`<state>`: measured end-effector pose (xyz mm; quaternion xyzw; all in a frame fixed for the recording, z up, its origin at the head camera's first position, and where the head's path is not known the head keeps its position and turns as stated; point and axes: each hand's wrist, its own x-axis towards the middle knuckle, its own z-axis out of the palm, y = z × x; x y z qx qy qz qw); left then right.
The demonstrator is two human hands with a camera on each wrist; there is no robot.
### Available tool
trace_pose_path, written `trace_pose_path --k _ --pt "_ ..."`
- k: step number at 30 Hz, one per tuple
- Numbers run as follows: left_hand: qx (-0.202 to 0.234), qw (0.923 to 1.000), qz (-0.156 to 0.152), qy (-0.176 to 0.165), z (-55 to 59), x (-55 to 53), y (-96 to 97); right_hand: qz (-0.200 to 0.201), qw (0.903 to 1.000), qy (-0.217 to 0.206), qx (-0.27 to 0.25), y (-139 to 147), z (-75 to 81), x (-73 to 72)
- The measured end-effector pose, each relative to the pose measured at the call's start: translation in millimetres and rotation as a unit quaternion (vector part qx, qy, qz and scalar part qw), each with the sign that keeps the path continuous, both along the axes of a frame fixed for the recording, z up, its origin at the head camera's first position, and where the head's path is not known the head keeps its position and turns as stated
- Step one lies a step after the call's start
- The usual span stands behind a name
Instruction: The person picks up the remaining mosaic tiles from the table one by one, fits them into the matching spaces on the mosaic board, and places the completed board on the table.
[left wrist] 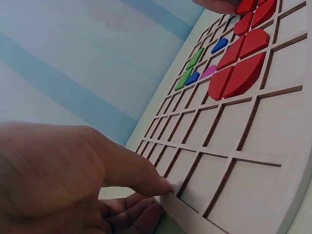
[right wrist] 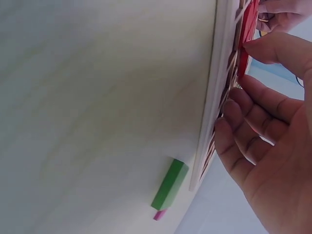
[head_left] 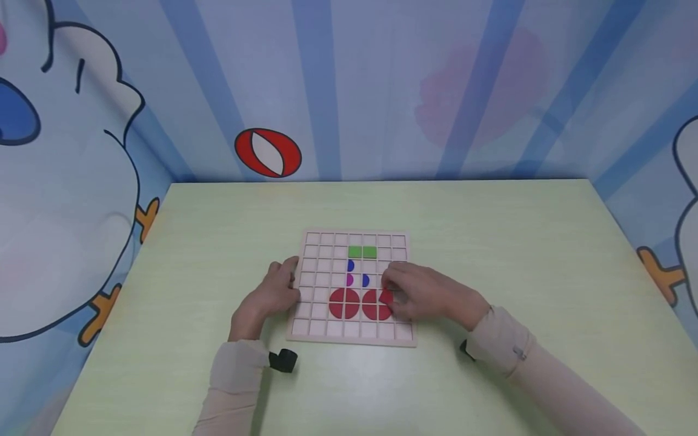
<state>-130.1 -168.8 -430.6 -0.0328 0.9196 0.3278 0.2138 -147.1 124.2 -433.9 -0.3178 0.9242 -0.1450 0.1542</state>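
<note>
A pale wooden grid board (head_left: 319,327) lies on the table. My left hand (head_left: 269,297) grips its left edge, the thumb on the rim and the other fingers at the side. Over the board's right part, my right hand (head_left: 428,293) pinches a red quarter-circle piece (head_left: 386,297), tilted above the second red circle (head_left: 371,310). Left of that lies a full red circle (head_left: 337,297) of quarter pieces. Farther up sit two green squares (head_left: 355,252), two blue half-circles (head_left: 366,280) and a magenta half-circle (head_left: 349,280). The right hand hides part of the board's right side.
In the right wrist view, a green block (right wrist: 169,185) and a small magenta piece (right wrist: 159,215) lie on the table beside the board. The pale table (head_left: 218,224) meets a blue striped wall (head_left: 371,91) at the back.
</note>
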Motion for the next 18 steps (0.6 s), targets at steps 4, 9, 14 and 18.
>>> trace_pose_path --k 4,9,14,18 --pt "-0.001 1.0 -0.001 0.0 0.0 0.1 -0.1 0.006 0.9999 -0.006 0.008 -2.1 2.0 -1.2" --pt "0.001 1.0 -0.001 0.0 0.4 0.2 0.6 0.015 0.9998 -0.001 0.011 -3.3 5.2 -1.4" --pt "-0.001 1.0 0.0 0.001 -0.5 0.3 0.2 0.025 0.9995 0.007 0.017 -4.8 7.2 -1.2" --pt "-0.001 1.0 0.0 0.002 0.2 0.7 0.1 0.03 0.9992 0.014 0.024 -5.7 7.5 -1.2"
